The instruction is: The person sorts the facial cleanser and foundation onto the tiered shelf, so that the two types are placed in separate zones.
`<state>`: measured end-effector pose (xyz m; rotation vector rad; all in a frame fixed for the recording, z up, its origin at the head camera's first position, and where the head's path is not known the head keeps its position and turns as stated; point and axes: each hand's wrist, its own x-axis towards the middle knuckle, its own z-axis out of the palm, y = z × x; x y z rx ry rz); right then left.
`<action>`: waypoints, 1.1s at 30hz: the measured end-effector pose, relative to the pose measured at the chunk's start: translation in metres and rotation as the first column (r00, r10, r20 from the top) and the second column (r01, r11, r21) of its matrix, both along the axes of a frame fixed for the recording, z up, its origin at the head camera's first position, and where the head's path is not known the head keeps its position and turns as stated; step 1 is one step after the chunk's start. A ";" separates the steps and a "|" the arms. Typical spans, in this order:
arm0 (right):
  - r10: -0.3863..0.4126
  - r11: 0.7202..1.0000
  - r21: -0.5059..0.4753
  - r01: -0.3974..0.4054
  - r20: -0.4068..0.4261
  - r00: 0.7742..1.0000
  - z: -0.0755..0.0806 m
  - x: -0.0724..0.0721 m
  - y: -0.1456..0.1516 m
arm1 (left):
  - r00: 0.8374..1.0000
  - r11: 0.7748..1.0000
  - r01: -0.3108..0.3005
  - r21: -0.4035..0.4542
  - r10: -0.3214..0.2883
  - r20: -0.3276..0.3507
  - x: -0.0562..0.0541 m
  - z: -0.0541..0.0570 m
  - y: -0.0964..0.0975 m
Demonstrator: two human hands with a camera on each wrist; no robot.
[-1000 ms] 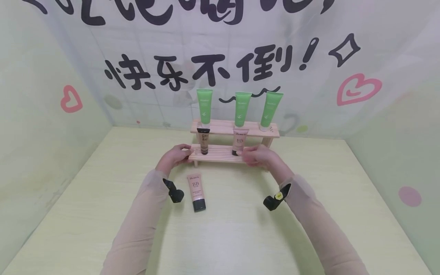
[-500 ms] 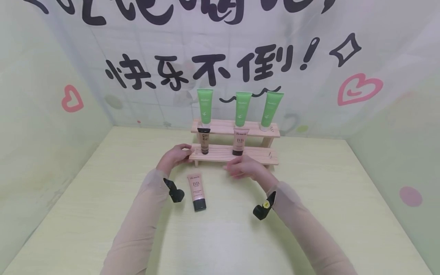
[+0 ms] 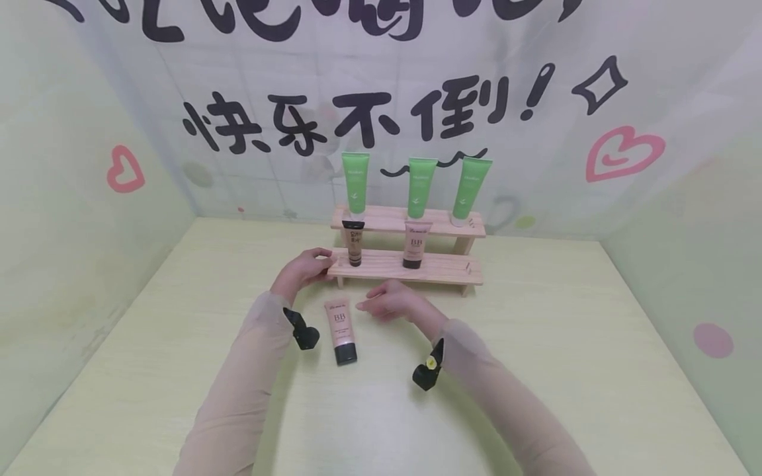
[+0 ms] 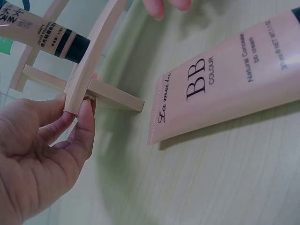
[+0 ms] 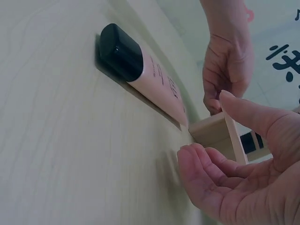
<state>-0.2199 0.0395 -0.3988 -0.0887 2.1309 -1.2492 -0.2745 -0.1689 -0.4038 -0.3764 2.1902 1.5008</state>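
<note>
My left hand pinches the left end of the lower step of a wooden two-step rack; in the left wrist view thumb and fingers grip its edge. A pink BB cream tube with a black cap lies flat on the table before the rack, cap toward me. To its right, my right hand hovers with thumb and fingers apart, holding nothing. On the lower step stand a brown tube with black ends and another pink BB cream tube, both upright on their caps.
Three green tubes, the left, middle and right, stand on the upper step, the right one leaning. A pale wooden table carries everything. Behind it hangs a white printed backdrop.
My right hand has left the lower step's right part and moved left and toward me, beside the lying BB cream tube. The left hand stays at the rack's left end.
</note>
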 end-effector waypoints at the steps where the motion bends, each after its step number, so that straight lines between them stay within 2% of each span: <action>1: 0.004 1.000 0.012 -0.004 -0.003 1.000 -0.001 0.001 -0.004 | 1.000 1.000 0.002 0.002 -0.002 0.000 0.000 0.000 0.000; 11: 0.002 0.996 0.086 0.002 -0.041 0.999 -0.012 0.015 -0.036 | 1.000 1.000 0.000 0.013 0.001 -0.007 0.000 -0.002 0.003; 17: -0.006 0.991 0.132 0.025 -0.140 0.990 -0.018 0.023 -0.047 | 1.000 1.000 0.006 0.013 -0.006 -0.007 0.000 -0.002 0.003; 21: -0.010 0.991 0.130 0.032 -0.169 0.986 -0.019 0.029 -0.052 | 1.000 1.000 0.002 0.029 -0.002 0.003 -0.001 -0.002 0.001; 26: 0.001 0.990 0.139 0.023 -0.173 0.985 -0.018 0.033 -0.056 | 1.000 1.000 0.001 0.024 -0.001 -0.002 -0.002 -0.001 -0.001; 33: 0.014 0.991 0.137 0.004 -0.126 0.992 -0.019 0.031 -0.055 | 1.000 1.000 -0.001 0.031 0.001 -0.002 -0.002 -0.002 -0.002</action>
